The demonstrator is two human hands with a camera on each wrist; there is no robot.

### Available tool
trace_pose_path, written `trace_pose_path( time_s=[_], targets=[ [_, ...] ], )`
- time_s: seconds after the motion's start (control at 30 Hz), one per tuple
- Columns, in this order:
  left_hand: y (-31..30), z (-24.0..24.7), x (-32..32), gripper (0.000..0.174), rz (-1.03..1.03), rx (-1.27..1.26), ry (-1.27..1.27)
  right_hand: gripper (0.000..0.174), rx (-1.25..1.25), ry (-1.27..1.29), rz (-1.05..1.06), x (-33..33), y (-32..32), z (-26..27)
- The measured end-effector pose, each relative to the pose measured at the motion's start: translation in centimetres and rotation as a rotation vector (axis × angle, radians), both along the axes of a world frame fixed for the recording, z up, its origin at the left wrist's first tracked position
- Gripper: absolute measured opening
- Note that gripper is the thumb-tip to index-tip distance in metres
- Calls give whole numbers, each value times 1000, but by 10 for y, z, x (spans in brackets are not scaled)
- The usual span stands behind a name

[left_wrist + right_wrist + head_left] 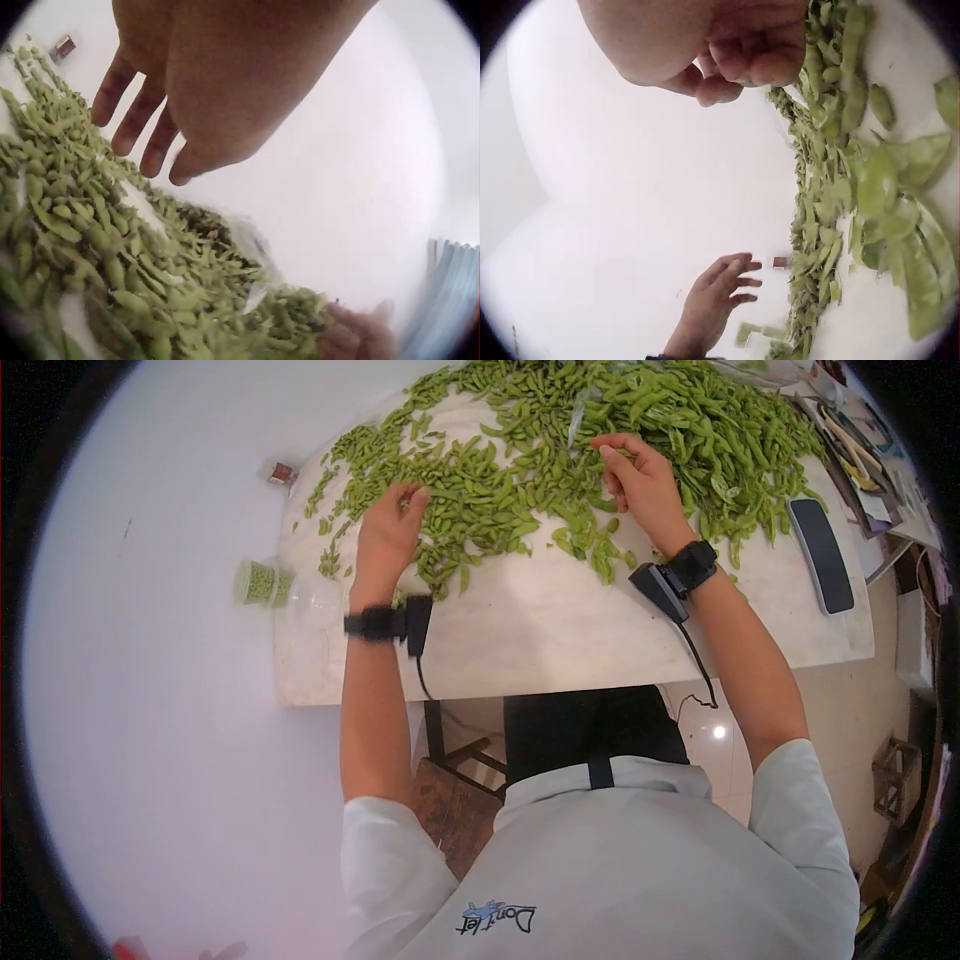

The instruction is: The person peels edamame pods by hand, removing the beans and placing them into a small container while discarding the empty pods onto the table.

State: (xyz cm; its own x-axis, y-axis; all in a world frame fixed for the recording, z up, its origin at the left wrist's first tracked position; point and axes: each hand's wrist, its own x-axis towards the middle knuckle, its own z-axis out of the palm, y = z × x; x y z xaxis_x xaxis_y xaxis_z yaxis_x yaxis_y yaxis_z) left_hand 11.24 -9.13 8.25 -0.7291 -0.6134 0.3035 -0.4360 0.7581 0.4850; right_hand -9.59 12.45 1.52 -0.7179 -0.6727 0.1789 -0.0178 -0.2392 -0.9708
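Green soybean pods (480,490) are spread in a broad heap over the table's far side. My left hand (390,532) hovers over the left part of the heap. In the left wrist view, the fingers (129,129) of that hand are apart and nearly straight, holding nothing. My right hand (645,488) is raised at the larger mound of pods (720,445) on the right. Its fingers bend loosely, and no pod shows in them in the right wrist view. Flat, glossy pods (900,202) lie on the table below it.
A clear tub of shelled green beans (262,582) stands at the table's left edge, with a clear container (318,600) beside it. A small brown-red item (280,473) is farther back. A phone (822,555) lies on the right. Papers and tools (860,465) crowd the far right corner.
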Motion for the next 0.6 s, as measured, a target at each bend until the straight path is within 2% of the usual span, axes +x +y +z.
trace_pose_path(
  time_s=[0.1, 0.2, 0.3, 0.4, 0.5, 0.6],
  targets=[
    [-40, -28, -34, 22, -162, -300, -137, 23, 4, 49, 10, 0, -1, -2],
    [-48, -40, -46, 22, -152, -291, -474, 23, 22, 74, 14, 0, -2, -2],
    [-46, -35, -48, 20, -98, -338, -576, 22, 46, 71, 48, -1, -1, -1],
    [-51, -35, -39, 19, -109, -219, -465, 22, 18, 153, 17, 3, -3, -8],
    [-29, -12, -37, 17, -77, -171, -139, 22, 68, 145, 85, 4, -4, -8],
    [5, -4, -49, 18, -223, 389, 308, 25, 124, 81, 167, 6, -4, -4]
  ],
)
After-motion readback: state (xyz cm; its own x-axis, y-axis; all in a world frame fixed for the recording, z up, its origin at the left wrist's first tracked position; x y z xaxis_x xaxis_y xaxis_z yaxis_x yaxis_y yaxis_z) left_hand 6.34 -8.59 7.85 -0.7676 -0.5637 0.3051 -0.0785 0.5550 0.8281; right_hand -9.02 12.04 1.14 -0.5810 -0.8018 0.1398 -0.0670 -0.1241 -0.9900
